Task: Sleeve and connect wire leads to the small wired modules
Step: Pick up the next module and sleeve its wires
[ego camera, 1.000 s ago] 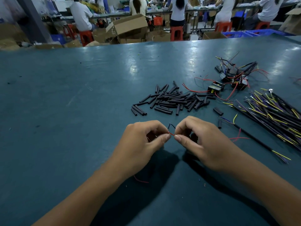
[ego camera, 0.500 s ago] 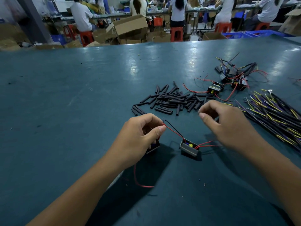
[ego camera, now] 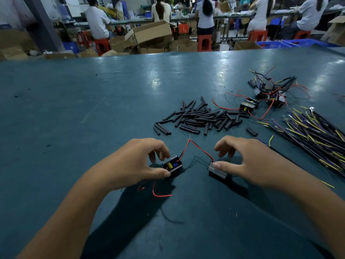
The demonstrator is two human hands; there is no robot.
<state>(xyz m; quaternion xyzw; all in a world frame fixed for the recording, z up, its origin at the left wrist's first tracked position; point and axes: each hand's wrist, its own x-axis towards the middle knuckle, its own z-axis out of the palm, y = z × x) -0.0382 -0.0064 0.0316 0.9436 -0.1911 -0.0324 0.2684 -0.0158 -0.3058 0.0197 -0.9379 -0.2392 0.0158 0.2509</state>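
Two small black modules lie on the teal table in front of me. My left hand (ego camera: 138, 163) pinches the left module (ego camera: 172, 166), whose open top shows a yellow and a blue part. My right hand (ego camera: 248, 163) holds the right module (ego camera: 216, 170) with the thumb on its top edge and the fingers curled behind it. Red and black leads (ego camera: 194, 146) rise from both modules and meet in a twisted peak between my hands. A loose red lead (ego camera: 158, 193) trails from the left module toward me.
A pile of black sleeve pieces (ego camera: 201, 118) lies just beyond my hands. Several more wired modules (ego camera: 265, 98) sit at the far right, and a bundle of black, yellow and purple wire leads (ego camera: 317, 133) lies along the right edge. People sit at benches behind the table.
My hands were close together pinching the wire joint. They parted, my right hand reached toward the sleeve pile and came back, and now each hand holds a module on the table.
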